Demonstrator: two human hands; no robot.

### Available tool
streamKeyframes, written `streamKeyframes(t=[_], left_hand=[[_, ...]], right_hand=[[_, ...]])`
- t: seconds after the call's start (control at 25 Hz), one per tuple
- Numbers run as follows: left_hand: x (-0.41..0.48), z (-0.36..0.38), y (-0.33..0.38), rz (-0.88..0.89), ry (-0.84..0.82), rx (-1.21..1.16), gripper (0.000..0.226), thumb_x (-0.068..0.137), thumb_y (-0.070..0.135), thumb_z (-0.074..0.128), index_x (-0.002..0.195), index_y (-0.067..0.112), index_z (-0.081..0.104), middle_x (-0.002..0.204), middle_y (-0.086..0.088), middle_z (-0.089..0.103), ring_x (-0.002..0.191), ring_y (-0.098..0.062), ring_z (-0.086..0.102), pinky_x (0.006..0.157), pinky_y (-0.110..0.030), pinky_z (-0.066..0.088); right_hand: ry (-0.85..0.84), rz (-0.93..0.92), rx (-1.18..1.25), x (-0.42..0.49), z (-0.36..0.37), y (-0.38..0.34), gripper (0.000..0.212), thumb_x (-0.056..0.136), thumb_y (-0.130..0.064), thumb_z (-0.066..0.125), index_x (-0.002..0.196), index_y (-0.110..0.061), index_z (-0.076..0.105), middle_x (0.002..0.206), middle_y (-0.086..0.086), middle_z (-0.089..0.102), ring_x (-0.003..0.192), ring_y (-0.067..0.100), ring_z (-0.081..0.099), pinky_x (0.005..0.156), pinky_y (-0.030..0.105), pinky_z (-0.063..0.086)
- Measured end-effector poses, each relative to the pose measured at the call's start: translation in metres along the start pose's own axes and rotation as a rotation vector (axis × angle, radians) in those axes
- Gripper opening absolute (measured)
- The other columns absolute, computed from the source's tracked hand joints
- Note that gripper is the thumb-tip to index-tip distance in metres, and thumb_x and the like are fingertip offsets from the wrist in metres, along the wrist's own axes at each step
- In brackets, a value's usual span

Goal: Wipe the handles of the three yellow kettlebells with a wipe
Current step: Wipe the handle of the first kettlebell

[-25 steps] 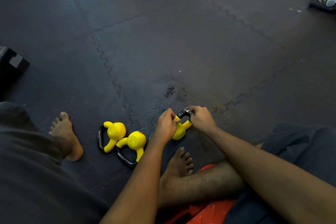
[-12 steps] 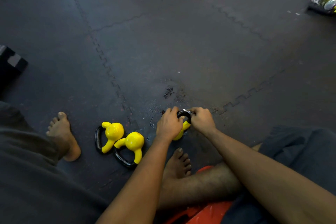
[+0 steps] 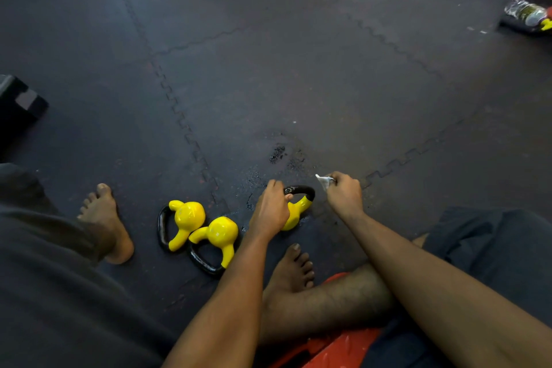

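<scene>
tbh the left hand [image 3: 270, 212] grips the yellow kettlebell [image 3: 294, 213] by its handle [image 3: 302, 189], so the wipe [image 3: 324, 180] pinched in the right hand [image 3: 343, 194] could miss that bit.

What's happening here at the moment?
A person sits on a dark floor mat cleaning kettlebells. The left hand grips the black handle of one yellow kettlebell. The right hand pinches a small white wipe just to the right of that handle, not touching it. A second kettlebell and a third kettlebell lie on their sides further left, with no hand on them.
</scene>
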State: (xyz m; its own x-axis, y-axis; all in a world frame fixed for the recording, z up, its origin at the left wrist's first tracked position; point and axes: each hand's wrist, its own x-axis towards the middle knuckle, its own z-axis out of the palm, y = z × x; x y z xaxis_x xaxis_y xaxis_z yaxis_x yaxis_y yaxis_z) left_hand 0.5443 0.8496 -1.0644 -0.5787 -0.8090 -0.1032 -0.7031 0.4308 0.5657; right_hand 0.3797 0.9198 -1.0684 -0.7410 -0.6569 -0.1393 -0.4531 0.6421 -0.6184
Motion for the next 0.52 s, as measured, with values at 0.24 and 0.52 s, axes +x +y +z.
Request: streamKeyframes(t=[0.24, 0.52], left_hand=[[-0.014, -0.008, -0.037, -0.09, 0.064, -0.212, 0.017, 0.096, 0.016, 0.054, 0.106, 0.003, 0.057, 0.106, -0.014, 0.055, 0.098, -0.028, 0.053, 0.076, -0.029, 0.034], [-0.027, -0.013, -0.043, -0.12, 0.023, -0.295, 0.013, 0.094, 0.017, 0.055, 0.104, 0.008, 0.057, 0.097, -0.011, 0.063, 0.087, -0.024, 0.057, 0.071, -0.03, 0.04]], right_hand=[[-0.037, -0.074, 0.0, -0.001, 0.001, -0.003, 0.032, 0.085, -0.007, 0.047, 0.104, -0.014, 0.072, 0.089, 0.019, 0.071, 0.082, 0.036, 0.064, 0.061, 0.032, 0.043], [-0.232, -0.467, -0.009, -0.029, 0.017, -0.031, 0.033, 0.092, -0.008, 0.052, 0.119, -0.018, 0.069, 0.117, 0.004, 0.07, 0.105, 0.024, 0.066, 0.084, 0.033, 0.052]])
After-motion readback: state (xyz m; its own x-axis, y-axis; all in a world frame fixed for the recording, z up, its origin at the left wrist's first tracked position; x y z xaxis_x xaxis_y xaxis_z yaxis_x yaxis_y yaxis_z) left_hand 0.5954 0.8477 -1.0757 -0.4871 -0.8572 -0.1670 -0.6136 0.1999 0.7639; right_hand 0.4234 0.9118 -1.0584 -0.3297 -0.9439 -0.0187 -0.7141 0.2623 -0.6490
